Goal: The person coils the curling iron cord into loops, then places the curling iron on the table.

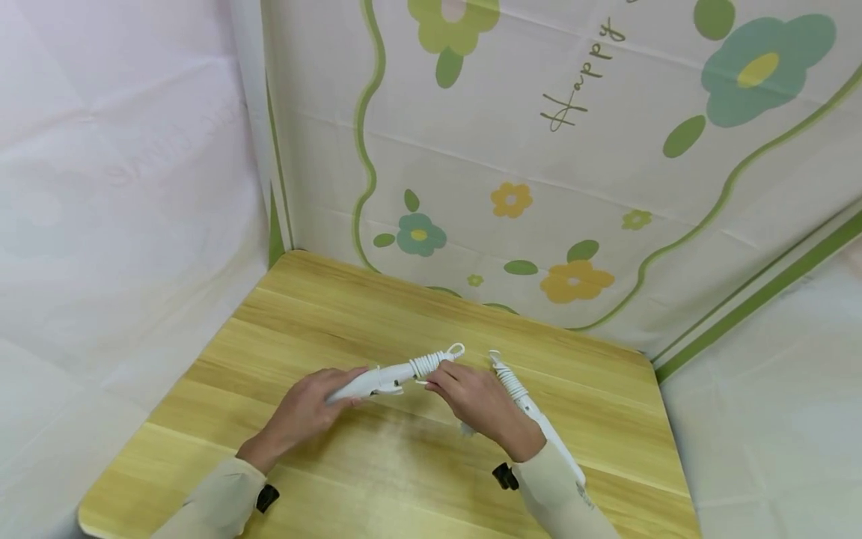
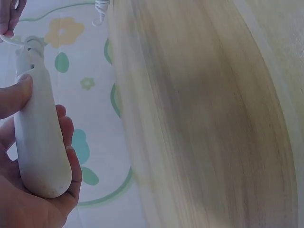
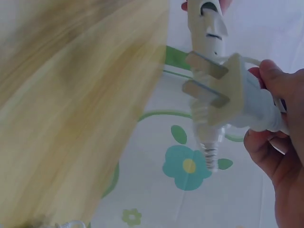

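My left hand (image 1: 311, 404) grips the thick rounded end of a white wand-shaped electric appliance (image 1: 367, 384), held above the table; its thumb lies along the body in the left wrist view. A white cord (image 1: 427, 364) is wound round the narrow end, with a small loop at the tip. At that end my right hand (image 1: 480, 403) pinches a strand of the cord. A white two-pin plug (image 3: 232, 92) shows beside the right fingers in the right wrist view. A second white appliance (image 1: 548, 434), also cord-wrapped, lies on the table, partly hidden by the right wrist and sleeve.
The wood-grain table (image 1: 377, 479) has rounded corners. A white flower-printed cloth (image 1: 471, 150) hangs along its back edge, and pale sheets (image 1: 121, 224) stand at the left and right sides. Black bands with cameras sit near both wrists.
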`<state>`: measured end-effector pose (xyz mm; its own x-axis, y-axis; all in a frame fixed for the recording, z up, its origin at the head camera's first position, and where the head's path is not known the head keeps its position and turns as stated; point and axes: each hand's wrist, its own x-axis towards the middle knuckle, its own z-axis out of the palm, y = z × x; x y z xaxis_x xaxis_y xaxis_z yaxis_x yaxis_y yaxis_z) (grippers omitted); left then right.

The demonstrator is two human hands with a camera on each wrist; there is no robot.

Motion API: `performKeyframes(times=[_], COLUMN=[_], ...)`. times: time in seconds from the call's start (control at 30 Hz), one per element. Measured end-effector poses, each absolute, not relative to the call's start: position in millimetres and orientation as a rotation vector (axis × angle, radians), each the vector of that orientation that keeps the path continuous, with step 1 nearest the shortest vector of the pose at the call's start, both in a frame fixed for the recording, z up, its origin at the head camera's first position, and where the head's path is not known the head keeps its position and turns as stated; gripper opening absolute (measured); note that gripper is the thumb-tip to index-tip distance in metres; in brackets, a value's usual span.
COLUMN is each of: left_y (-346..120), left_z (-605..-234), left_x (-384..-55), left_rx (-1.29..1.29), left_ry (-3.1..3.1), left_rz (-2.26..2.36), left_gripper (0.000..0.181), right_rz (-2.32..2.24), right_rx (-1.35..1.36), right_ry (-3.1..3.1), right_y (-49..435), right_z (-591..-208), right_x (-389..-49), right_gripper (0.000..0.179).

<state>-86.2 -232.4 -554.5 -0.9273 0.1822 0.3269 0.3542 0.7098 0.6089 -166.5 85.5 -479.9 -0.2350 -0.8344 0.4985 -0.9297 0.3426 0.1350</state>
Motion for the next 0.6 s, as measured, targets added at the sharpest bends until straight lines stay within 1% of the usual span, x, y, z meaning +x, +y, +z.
performKeyframes(times=[0.13, 0.27, 0.37, 0.6], left_y=[-233, -237, -241, -247], left_z=[-554, -554, -555, -556], left_x=[-85, -84, -83, -81], left_rx=[-0.523, -0.687, -0.815, -1.0], left_ry=[-2.746, -2.787, -2.812, -2.814], left_rz=[-0.987, -0.996, -1.073, -1.308], left_gripper=[0.059, 0.056, 0.053, 0.051], right_rz=[0.197, 0.177, 0.193, 0.309], right_rx=[1.56, 1.603, 1.638, 1.716], right_ry=[-2.145, -2.137, -2.137, -2.158], right_y=[89, 90, 90, 93], right_z=[-476, -477, -479, -484], right_x=[-171, -173, -174, -176], right_gripper=[0.009, 0.01, 0.006, 0.009])
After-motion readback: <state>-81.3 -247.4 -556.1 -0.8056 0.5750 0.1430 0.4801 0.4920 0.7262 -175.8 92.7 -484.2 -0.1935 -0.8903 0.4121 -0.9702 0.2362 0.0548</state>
